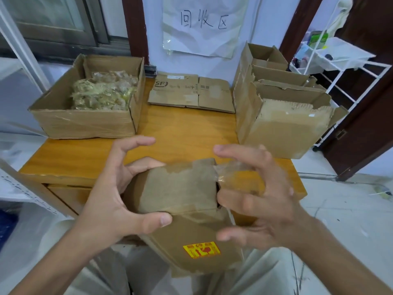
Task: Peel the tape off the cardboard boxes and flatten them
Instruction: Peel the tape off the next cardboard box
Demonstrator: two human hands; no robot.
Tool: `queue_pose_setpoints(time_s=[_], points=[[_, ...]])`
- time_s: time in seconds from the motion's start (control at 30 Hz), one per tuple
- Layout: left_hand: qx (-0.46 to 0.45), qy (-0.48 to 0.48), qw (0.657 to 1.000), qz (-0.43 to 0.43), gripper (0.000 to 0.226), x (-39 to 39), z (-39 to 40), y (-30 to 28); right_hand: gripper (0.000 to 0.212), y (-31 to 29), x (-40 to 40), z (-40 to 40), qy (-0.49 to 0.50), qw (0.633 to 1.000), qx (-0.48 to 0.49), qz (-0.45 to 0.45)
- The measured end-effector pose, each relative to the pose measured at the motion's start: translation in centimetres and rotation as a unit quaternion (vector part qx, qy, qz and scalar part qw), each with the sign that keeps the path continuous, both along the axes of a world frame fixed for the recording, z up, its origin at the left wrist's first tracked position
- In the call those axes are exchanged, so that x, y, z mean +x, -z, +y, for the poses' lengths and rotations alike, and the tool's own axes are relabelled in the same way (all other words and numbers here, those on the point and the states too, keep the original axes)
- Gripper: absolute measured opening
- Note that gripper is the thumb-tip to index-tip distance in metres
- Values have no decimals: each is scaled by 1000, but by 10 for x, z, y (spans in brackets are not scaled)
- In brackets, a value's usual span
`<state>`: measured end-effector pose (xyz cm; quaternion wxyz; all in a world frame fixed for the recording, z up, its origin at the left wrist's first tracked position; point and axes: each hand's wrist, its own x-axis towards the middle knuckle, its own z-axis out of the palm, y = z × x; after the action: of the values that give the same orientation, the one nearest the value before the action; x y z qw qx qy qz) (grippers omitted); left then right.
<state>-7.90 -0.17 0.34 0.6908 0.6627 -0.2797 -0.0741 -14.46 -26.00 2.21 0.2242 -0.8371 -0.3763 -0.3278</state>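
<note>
I hold a small brown cardboard box (pixel 180 188) above the table's front edge; a yellow sticker (pixel 201 250) shows on its lower side. My left hand (pixel 106 199) grips the box's left end, thumb on the near face and fingers over the top. A strip of clear tape (pixel 236 177) hangs off the box's right end, peeled partly loose and still joined at the top corner. My right hand (pixel 272 199) has its curled fingers round that strip, just right of the box.
On the wooden table (pixel 180 133), a large open box (pixel 85 122) at the left holds wadded tape. Flattened cardboard (pixel 191 92) lies at the back. Several open boxes (pixel 287 128) are stacked at the right. A white wire rack (pixel 340 60) stands beyond them.
</note>
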Motion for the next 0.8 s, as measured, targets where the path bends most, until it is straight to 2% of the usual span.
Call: queue_pose_setpoints(time_s=[0.13,0.3,0.57,0.67,0.8], points=[[2,24,998,-53,108,24,5,-35,37,-56,22,-9,-49,990,-128,-26],[36,15,988,-146,101,54,3,-67,39,-83,46,-14,-13,985,-170,-41],[114,2,985,-131,99,82,3,-57,30,-61,81,-27,45,963,-225,-144],[114,-10,986,-124,99,86,5,-52,12,-55,89,-31,81,943,-243,-212],[127,-44,981,-138,96,91,5,-52,25,-54,94,-31,136,925,-256,-246]])
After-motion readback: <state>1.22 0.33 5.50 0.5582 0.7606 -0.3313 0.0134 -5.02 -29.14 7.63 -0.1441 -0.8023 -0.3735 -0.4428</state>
